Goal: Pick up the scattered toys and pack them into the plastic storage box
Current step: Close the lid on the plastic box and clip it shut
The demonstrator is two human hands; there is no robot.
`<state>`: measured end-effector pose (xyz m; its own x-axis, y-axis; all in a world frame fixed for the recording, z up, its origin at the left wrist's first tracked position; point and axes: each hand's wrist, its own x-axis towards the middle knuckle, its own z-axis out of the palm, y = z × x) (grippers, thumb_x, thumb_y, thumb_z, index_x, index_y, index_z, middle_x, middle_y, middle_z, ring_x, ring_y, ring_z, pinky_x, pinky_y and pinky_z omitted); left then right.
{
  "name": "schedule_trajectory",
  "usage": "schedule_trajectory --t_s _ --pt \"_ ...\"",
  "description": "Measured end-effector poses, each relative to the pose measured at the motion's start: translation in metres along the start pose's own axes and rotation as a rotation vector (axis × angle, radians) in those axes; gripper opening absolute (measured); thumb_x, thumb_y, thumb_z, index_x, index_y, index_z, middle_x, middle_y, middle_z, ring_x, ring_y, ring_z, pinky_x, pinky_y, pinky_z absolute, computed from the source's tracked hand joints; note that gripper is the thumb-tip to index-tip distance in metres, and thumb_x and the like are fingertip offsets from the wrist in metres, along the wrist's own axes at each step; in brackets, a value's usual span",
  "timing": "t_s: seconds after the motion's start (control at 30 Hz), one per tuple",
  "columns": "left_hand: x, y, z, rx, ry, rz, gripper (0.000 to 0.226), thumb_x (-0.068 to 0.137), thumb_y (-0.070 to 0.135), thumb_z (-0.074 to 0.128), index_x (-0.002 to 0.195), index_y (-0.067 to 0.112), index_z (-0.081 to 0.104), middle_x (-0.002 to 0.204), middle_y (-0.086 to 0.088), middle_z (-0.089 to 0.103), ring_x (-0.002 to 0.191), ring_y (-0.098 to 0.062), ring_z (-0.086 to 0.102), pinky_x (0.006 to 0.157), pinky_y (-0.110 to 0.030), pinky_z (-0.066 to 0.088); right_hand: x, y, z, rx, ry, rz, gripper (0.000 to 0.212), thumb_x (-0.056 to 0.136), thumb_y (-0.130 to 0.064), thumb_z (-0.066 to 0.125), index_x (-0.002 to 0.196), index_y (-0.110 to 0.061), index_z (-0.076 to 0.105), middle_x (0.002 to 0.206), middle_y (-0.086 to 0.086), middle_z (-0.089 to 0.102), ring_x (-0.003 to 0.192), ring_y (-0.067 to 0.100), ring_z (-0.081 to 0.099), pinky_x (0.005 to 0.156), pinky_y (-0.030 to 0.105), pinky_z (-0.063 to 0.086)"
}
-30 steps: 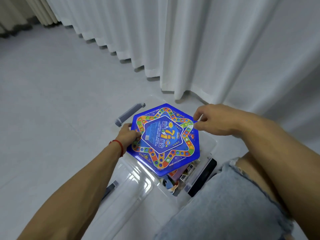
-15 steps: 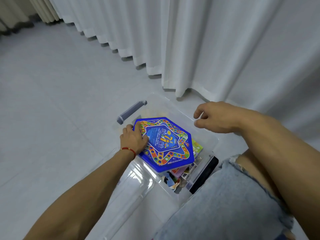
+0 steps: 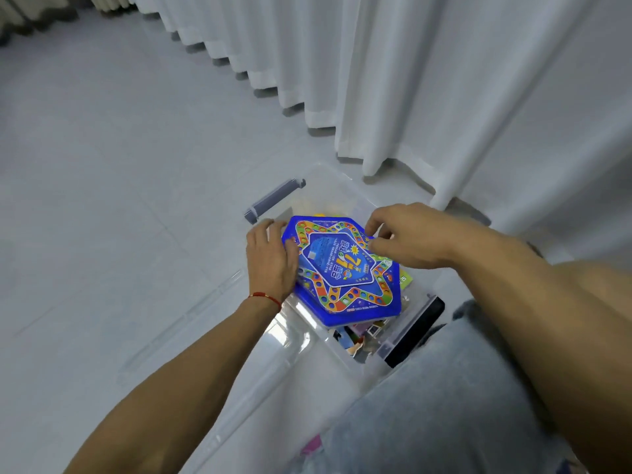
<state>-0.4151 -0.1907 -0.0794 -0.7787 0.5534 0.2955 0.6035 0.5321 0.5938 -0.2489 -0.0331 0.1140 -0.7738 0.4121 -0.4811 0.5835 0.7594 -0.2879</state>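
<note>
Here, in the head view, a blue hexagonal game box [image 3: 347,270] lies tilted across the top of the clear plastic box [image 3: 345,186], resting on the smaller toys [image 3: 362,336] already packed inside. Its printed face, with a coloured star track and a pale blue centre panel, points up toward the camera. The near corner of the game sits above a jumble of small bits at the box's near end, too mixed to tell apart.

The left hand [image 3: 270,258] lies on the game's left edge, fingers fairly straight and close together, palm down, pressing on the rim. A red string [image 3: 265,297] circles that wrist. The right hand [image 3: 407,236] is over the game's far right corner, fingers curled; thumb and forefinger appear to meet at the edge, but whether they truly pinch it I cannot tell.

A grey handle [image 3: 273,200] stands at the box's far left end, and a black one [image 3: 415,331] at the near right end. The clear lid [image 3: 191,316] lies on the floor, beside the box on its left. A knee in faded denim [image 3: 427,398] fills the lower right. White curtains [image 3: 444,80] hang behind the box, reaching the pale tiled floor [image 3: 102,165].
</note>
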Motion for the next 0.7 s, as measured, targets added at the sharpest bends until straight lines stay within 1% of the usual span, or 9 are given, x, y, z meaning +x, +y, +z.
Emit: schedule_trajectory --t_s 0.07,0.13,0.2,0.27,0.33,0.4,0.47,0.53,0.7 --pt "-0.024 -0.025 -0.021 -0.028 0.103 -0.095 0.03 0.093 0.018 0.053 0.122 0.012 0.053 0.124 -0.007 0.051 0.116 -0.021 0.044 0.097 -0.031 0.039 0.004 -0.02 0.016 -0.012 -0.041 -0.072 0.035 0.094 -0.043 0.054 0.127 -0.028 0.055 0.128 0.0 0.06 0.104 0.021 0.058 0.082 0.032 0.046" --pt "-0.058 -0.064 -0.03 0.062 0.034 -0.268 0.034 0.088 0.014 0.055 0.122 0.009 0.053 0.123 -0.012 0.051 0.114 -0.027 0.046 0.096 -0.037 0.041 0.008 -0.039 0.028 -0.036 -0.074 -0.143 0.036 0.096 -0.041 0.052 0.129 -0.027 0.054 0.13 0.0 0.058 0.107 0.02 0.056 0.088 0.033 0.046" --pt "-0.096 -0.106 -0.031 0.219 -0.239 -0.464 0.042 0.086 0.016 0.058 0.127 0.009 0.05 0.128 -0.015 0.048 0.116 -0.033 0.046 0.094 -0.044 0.044 0.011 -0.057 0.039 -0.059 -0.086 -0.195 0.036 0.097 -0.038 0.051 0.13 -0.025 0.054 0.129 0.0 0.058 0.108 0.021 0.056 0.09 0.034 0.047" --pt "-0.132 -0.142 -0.034 0.329 -0.562 -0.564 0.053 0.087 0.022 0.059 0.137 0.013 0.043 0.136 -0.014 0.044 0.123 -0.034 0.042 0.097 -0.047 0.043 0.015 -0.07 0.051 -0.069 -0.087 -0.223 0.035 0.096 -0.037 0.051 0.129 -0.026 0.054 0.126 0.001 0.059 0.107 0.022 0.057 0.092 0.038 0.049" --pt "-0.158 -0.168 -0.035 0.332 -0.776 -0.549 0.068 0.083 0.023 0.061 0.146 0.016 0.034 0.146 -0.01 0.035 0.134 -0.031 0.033 0.107 -0.044 0.037 0.015 -0.079 0.063 -0.086 -0.106 -0.243 0.034 0.095 -0.035 0.05 0.127 -0.026 0.055 0.124 0.0 0.059 0.103 0.021 0.056 0.091 0.037 0.048" --pt "-0.167 -0.18 -0.031 0.318 -0.806 -0.532 0.075 0.082 0.02 0.063 0.149 0.018 0.029 0.151 -0.007 0.029 0.14 -0.029 0.027 0.112 -0.044 0.032 0.014 -0.081 0.069 -0.114 -0.136 -0.252 0.033 0.096 -0.035 0.051 0.127 -0.026 0.055 0.123 -0.001 0.058 0.1 0.017 0.053 0.089 0.035 0.047" --pt "-0.163 -0.181 -0.025 0.373 -0.741 -0.546 0.064 0.084 0.012 0.057 0.143 0.018 0.034 0.141 -0.009 0.039 0.13 -0.03 0.038 0.103 -0.047 0.04 0.012 -0.077 0.07 -0.116 -0.142 -0.238 0.031 0.096 -0.036 0.051 0.125 -0.027 0.056 0.121 -0.003 0.059 0.099 0.015 0.052 0.089 0.034 0.046" --pt "-0.154 -0.179 -0.022 0.487 -0.743 -0.535 0.053 0.086 0.006 0.052 0.135 0.015 0.035 0.127 -0.013 0.048 0.115 -0.033 0.049 0.091 -0.046 0.046 0.011 -0.07 0.067 -0.109 -0.133 -0.204 0.029 0.096 -0.036 0.052 0.123 -0.028 0.057 0.117 -0.007 0.061 0.096 0.014 0.054 0.084 0.031 0.045" --pt "-0.154 -0.19 -0.025 0.581 -0.978 -0.448 0.044 0.087 0.014 0.056 0.127 0.016 0.036 0.114 -0.011 0.058 0.105 -0.03 0.058 0.086 -0.041 0.042 0.011 -0.059 0.064 -0.039 -0.119 -0.113 0.026 0.096 -0.037 0.055 0.12 -0.03 0.057 0.111 -0.008 0.067 0.097 0.016 0.06 0.077 0.03 0.048"
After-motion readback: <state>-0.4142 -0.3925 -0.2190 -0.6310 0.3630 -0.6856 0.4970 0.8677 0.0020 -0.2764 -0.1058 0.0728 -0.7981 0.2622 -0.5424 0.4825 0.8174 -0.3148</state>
